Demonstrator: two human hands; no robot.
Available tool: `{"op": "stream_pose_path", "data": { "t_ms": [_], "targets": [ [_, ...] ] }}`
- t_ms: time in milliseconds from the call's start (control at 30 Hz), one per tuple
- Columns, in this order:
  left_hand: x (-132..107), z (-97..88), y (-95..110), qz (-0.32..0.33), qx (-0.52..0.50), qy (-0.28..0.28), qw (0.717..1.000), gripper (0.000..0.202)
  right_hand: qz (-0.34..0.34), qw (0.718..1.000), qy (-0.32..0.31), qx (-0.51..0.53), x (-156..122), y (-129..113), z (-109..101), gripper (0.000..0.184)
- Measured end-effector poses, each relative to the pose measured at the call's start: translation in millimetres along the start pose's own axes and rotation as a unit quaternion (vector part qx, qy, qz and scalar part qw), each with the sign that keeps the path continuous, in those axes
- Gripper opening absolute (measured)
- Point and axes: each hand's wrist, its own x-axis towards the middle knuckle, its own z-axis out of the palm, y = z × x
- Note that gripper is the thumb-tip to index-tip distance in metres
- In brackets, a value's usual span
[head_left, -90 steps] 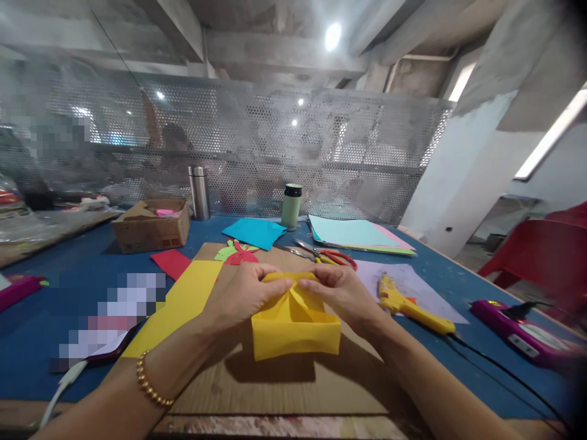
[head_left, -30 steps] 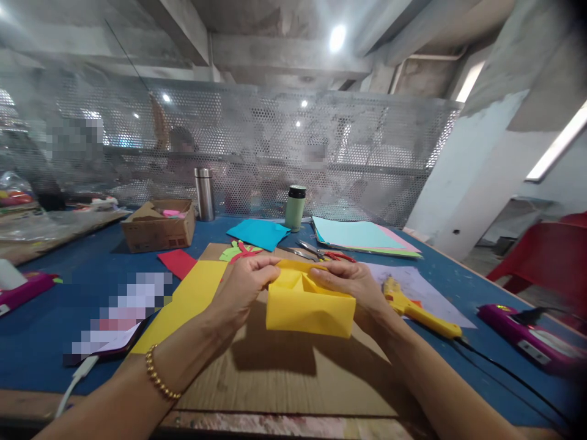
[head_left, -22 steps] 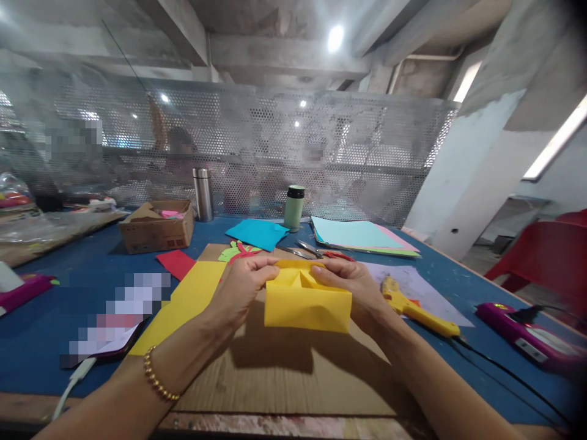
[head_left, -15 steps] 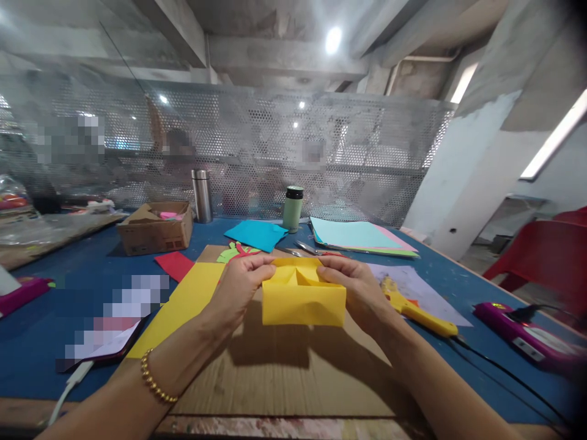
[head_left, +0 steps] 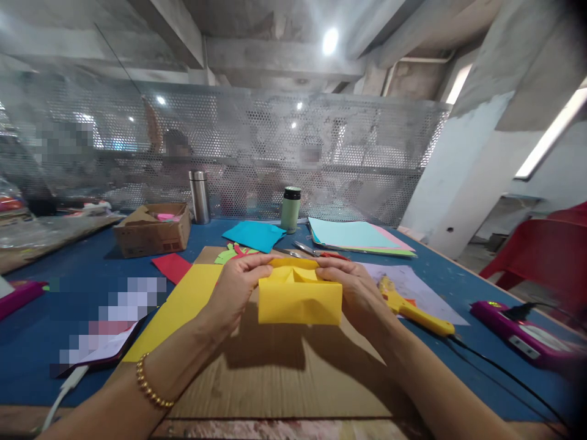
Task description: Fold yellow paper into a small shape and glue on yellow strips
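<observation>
Folded yellow paper box: held above cardboard sheet, near side of worktop; gripped at far edge, left end by left hand, right end by right hand. Step, seemingly: shaping folds. Called for next, probably: even, light pinch.

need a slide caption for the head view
Left hand and right hand hold a folded yellow paper piece above cardboard.

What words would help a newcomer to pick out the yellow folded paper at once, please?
On the blue table lies brown cardboard, at the near side. Over it, the left hand and right hand hold the yellow folded paper between them. Unlike the flat yellow sheet lying to its left, it is folded into a box-like shape.
</observation>
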Motion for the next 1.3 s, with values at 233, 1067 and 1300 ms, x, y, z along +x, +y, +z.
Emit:
{"op": "stream_pose_path", "data": {
  "t_ms": [233, 1067, 1300],
  "targets": [
    [-3.7, 3.4, 2.0, -0.014, -0.02, 0.009, 1.0, 0.03, -0.013, 0.999, 0.007, -0.046, -1.0, 0.1, -1.6, 0.034],
    [1.3, -2.6, -3.6, 0.03, 0.042, 0.004, 0.999, 0.026, -0.015, 1.0, 0.006, 0.015, -2.3, 1.7, 0.5, 0.014],
    [2.4, -10.4, -7.9, 0.047, 0.097, -0.04, 0.993, 0.044, -0.036, 0.999, -0.026, -0.001, 1.1, 8.1, -1.6, 0.024]
  ]
}}
